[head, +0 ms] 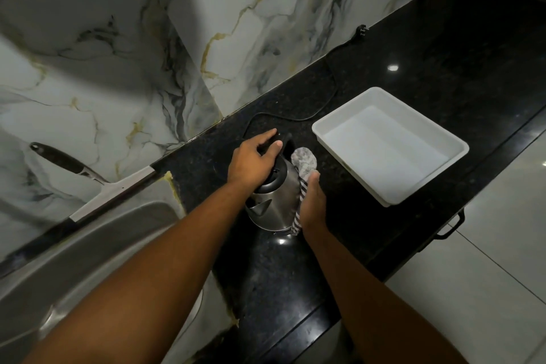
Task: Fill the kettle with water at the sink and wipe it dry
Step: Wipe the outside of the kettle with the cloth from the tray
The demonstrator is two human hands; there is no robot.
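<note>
A steel kettle [276,204] with a black lid and handle stands on the black granite counter [384,74], just right of the sink [88,245]. My left hand [255,158] is closed over the kettle's black handle from above. My right hand [313,204] presses a grey striped cloth [304,165] against the kettle's right side; the cloth sticks up above my fingers and hangs down below them. The kettle's spout points toward the sink.
A white plastic tray [437,139] lies on the counter to the right of the kettle. A black power cord [325,89] runs along the marble wall to a plug [362,29]. A squeegee [97,183] leans behind the sink. The counter's front edge runs diagonally on the right.
</note>
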